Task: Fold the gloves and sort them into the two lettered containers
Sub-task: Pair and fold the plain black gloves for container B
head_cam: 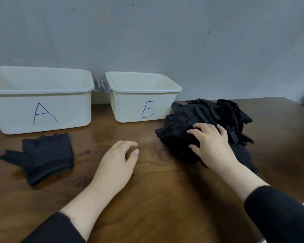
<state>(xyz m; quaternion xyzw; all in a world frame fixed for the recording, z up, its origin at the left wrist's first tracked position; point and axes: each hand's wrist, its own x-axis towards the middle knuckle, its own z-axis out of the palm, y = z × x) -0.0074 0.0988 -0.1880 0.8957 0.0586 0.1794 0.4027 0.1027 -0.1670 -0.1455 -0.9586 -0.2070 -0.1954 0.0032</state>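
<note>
Two white containers, container A [40, 95] and container B [144, 97]. One folded pair of black gloves [42, 156], lying apart. One heap of black gloves [209, 116], too tangled to count. Two hands.

You are looking at a dark wooden table [147, 199] that fills the lower half of the frame; on it, at the left, stands a white tub marked A [40, 100], and just right of it, near the centre, a smaller white tub marked B [142, 97]. Below the tub marked A lies a folded black glove [42, 158]; at the right, touching the tub marked B, sits a heap of black gloves [209, 120].
</note>
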